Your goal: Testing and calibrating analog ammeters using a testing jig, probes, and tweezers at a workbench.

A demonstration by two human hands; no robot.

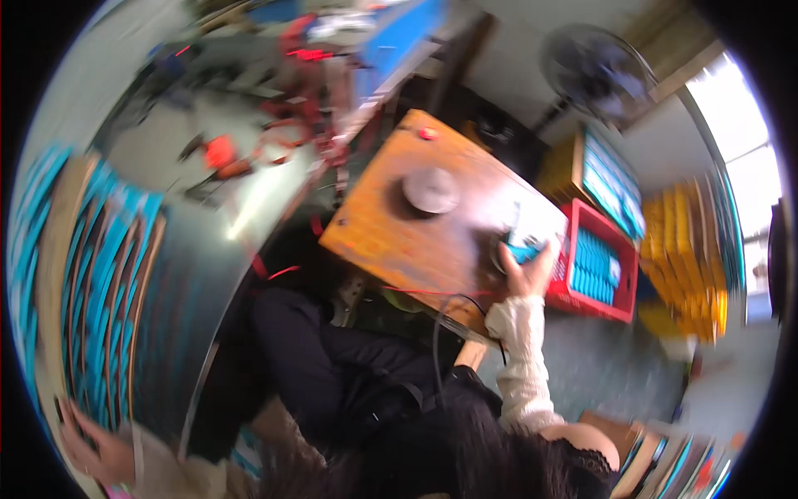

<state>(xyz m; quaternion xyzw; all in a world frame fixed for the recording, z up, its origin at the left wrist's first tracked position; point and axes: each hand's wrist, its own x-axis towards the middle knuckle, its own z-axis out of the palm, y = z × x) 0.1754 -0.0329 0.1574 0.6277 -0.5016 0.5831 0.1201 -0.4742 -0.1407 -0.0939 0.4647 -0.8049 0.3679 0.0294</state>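
Over here the right hand [534,273] has its thumb and fingers bent around 1 small teal piece [524,252] by the orange table's [374,216] right edge. A loose grip could drop it overboard; the red cord [416,290] might snag the wrist. Its visible part runs roughly left-right; blur hides which way it points. The left hand [100,449], fingers parted, sits by the teal stack [108,291]; whether it grips anything, I can't tell.

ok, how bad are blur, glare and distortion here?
Head view: motion blur smears the blue stacks and softens the left hand; the window is blown out; a bright streak glares off the grey tabletop; straight edges bow toward the black rim.
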